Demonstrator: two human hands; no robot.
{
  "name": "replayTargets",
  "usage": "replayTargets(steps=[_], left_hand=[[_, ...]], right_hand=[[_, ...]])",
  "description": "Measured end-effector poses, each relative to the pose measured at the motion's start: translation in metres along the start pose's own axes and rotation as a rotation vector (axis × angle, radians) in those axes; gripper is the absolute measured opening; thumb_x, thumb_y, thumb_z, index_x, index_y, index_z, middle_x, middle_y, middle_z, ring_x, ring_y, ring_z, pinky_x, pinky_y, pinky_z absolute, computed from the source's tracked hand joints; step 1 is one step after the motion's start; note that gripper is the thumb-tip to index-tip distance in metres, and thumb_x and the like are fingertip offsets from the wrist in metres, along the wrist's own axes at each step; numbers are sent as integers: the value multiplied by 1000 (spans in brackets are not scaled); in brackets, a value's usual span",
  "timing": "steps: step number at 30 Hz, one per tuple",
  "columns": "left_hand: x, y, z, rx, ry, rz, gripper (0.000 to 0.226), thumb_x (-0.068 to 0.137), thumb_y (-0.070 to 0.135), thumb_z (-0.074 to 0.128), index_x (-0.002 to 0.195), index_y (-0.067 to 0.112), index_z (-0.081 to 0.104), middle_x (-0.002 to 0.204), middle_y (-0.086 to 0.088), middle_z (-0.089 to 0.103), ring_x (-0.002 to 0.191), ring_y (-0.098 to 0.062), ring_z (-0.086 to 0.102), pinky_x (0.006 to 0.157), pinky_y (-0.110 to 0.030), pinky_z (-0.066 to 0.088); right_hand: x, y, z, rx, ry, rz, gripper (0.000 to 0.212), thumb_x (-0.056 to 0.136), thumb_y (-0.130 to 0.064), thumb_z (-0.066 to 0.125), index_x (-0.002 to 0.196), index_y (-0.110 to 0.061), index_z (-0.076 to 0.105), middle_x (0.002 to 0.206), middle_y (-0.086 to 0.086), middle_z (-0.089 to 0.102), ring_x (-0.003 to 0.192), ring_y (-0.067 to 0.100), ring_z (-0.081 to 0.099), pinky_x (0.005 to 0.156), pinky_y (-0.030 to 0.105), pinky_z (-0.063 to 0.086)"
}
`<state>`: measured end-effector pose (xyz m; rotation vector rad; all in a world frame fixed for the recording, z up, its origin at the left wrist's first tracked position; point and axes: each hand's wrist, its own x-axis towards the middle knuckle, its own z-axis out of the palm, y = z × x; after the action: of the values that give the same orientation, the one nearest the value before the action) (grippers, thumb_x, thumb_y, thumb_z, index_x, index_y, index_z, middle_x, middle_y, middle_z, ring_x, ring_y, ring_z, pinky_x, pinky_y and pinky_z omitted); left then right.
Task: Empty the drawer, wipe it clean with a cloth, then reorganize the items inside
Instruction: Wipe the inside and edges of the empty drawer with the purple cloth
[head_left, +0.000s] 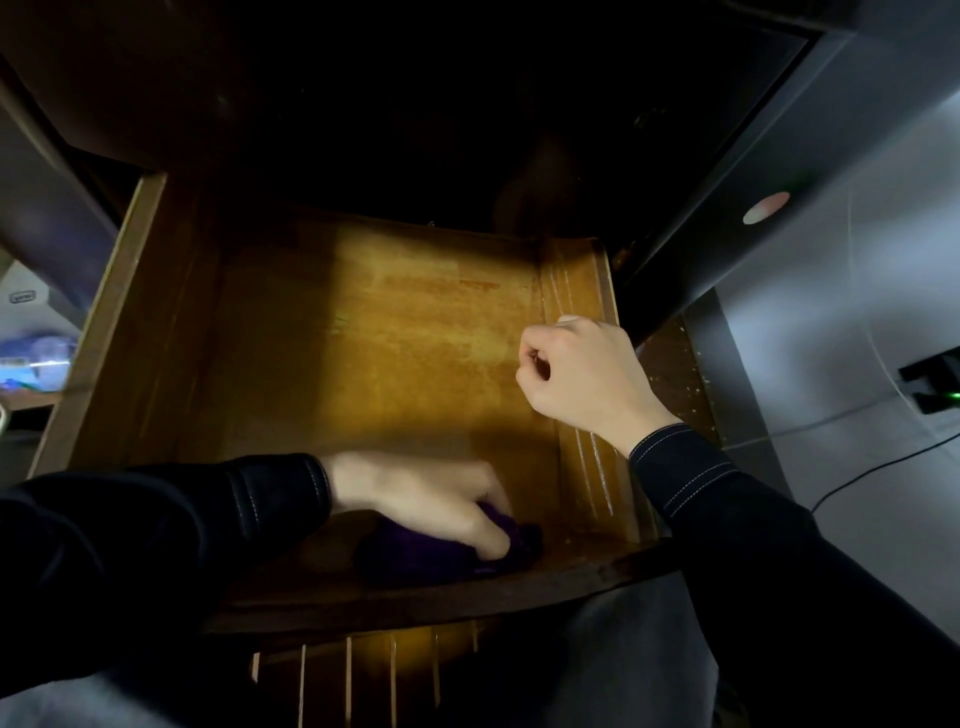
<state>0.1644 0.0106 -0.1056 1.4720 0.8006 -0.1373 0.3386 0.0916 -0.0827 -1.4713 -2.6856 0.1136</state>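
Wooden drawer (395, 332) is pulled out toward the person, its worn floor lit & in plain view. L hand (431, 499), in a dark sleeve (218, 499), is curled over a bunched purple cloth (410, 561), clamped on it & pressing it to the drawer floor at the near edge, towards the R corner. R hand (582, 374) sits over the drawer's R side wall (574, 275), fingers together in a loose fist w/ nothing visible in it; can't tell if it touches the wall.
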Motion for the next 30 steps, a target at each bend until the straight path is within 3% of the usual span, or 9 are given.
replayTargets(steps=[2, 5, 11, 15, 17, 21, 26, 30], left_hand=[[-1, 4, -1, -93, 47, 66, 15, 79, 21, 64, 88, 17, 74, 75, 4, 70, 64, -9, 63, 54, -24, 49], [1, 8, 2, -195, 83, 78, 37, 74, 22, 65, 110, 13, 70, 105, -9, 73, 90, -21, 68, 80, -43, 56], [20, 9, 19, 1, 123, 65, 14, 90, 20, 66, 103, 16, 65, 92, -1, 65, 79, -12, 60, 65, -28, 47], [27, 15, 24, 229, 138, 19, 21, 96, 26, 59, 113, 13, 60, 109, -9, 65, 96, -26, 62, 82, -42, 53], [20, 18, 17, 137, 71, 23, 24, 95, 27, 57, 115, 13, 61, 112, -8, 64, 100, -25, 61, 82, -41, 52], [10, 18, 10, -11, -5, 80, 24, 96, 35, 61, 115, 21, 62, 102, 9, 61, 87, -3, 58, 68, -15, 44], [27, 17, 21, 124, 93, 21, 27, 98, 25, 61, 121, 10, 60, 118, -10, 63, 105, -22, 59, 86, -34, 49], [15, 18, 13, -16, 9, 85, 27, 93, 36, 59, 118, 27, 55, 113, 3, 59, 95, -12, 56, 76, -30, 46]], right_hand=[[0, 0, 0, 0, 4, -2, 14, 89, -26, 56, 79, -24, 66, 67, -8, 61, 76, 11, 57, 65, 29, 52], [0, 0, 0, 0, 7, -12, 14, 89, -26, 56, 79, -24, 66, 67, -7, 61, 75, 12, 57, 63, 28, 50], [-1, 1, 2, 1, 23, -14, 13, 87, -25, 58, 76, -24, 65, 64, -9, 59, 71, 11, 55, 60, 25, 47], [0, 1, 2, -4, 23, -9, 13, 86, -25, 58, 75, -25, 65, 63, -10, 58, 70, 10, 54, 60, 24, 45], [0, 1, 2, -4, 21, -7, 13, 86, -25, 58, 75, -25, 65, 64, -9, 59, 71, 11, 55, 61, 25, 46], [0, 1, 2, 2, 19, -11, 13, 86, -25, 57, 76, -24, 64, 65, -8, 59, 72, 12, 55, 61, 26, 48], [0, 1, 1, 8, 17, -9, 13, 87, -26, 57, 77, -24, 65, 66, -8, 60, 74, 11, 56, 63, 28, 51], [0, 1, 1, 11, 18, -12, 13, 87, -26, 57, 77, -24, 65, 66, -8, 61, 74, 11, 56, 63, 29, 51]])
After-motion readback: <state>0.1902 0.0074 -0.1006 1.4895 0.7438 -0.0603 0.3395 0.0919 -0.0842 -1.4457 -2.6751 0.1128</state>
